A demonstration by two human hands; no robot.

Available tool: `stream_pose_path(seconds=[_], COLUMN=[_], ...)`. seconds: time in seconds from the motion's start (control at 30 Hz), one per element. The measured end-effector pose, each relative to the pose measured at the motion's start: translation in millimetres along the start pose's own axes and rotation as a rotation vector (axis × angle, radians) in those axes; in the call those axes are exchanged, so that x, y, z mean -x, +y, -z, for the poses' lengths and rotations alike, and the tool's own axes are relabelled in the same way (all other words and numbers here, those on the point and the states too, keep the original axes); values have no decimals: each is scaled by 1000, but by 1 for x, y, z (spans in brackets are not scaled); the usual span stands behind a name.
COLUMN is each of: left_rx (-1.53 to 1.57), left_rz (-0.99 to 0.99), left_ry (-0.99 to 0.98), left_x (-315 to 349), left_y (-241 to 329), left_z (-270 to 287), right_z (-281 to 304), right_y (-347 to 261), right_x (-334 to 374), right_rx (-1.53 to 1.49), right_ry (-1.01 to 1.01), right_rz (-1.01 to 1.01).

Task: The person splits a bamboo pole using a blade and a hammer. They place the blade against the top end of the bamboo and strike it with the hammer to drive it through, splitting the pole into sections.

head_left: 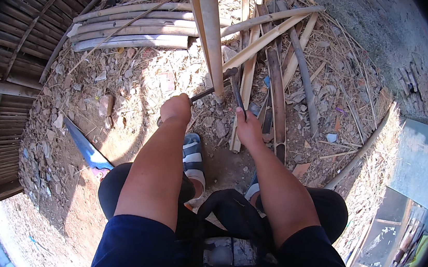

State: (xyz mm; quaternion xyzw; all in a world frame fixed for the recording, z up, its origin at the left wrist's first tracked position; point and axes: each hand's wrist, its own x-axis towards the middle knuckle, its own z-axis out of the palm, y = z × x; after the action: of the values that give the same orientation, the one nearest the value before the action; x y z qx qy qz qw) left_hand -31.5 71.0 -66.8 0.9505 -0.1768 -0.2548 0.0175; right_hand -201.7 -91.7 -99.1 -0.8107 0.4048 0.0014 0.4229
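We see smooth bamboo in the pole (213, 34), dark, matt metal in the blade (203, 94) and hammer (237, 90), smooth metal on the saw (84, 143), matt cloth in the sleeves (128, 260), and rough, stony ground (131, 92).

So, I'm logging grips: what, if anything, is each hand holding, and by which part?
The left hand grips a long dark tool near its left end; the right hand grips a hammer-like tool low on its handle.
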Motion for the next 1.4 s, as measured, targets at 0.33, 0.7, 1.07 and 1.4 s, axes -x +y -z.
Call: stream_pose_path(seconds=[0.33, 0.7, 1.07, 1.4], left_rx=[-152, -102, -52, 0], left_rz=[27, 92, 74, 54], left_ry=[2, -35, -143, -154], left_x=[-3, -15, -4, -11], left_y=[-12, -27, -19, -31], left_z=[5, -4, 31, 9], right_z=[-1, 4, 26, 46], right_y=[-6, -16, -20, -40], right_x=[0, -11, 14, 64], right_rx=[-105, -163, -116, 62], right_ry=[-38, 164, 276, -11], right_rz=[-76, 43, 101, 188])
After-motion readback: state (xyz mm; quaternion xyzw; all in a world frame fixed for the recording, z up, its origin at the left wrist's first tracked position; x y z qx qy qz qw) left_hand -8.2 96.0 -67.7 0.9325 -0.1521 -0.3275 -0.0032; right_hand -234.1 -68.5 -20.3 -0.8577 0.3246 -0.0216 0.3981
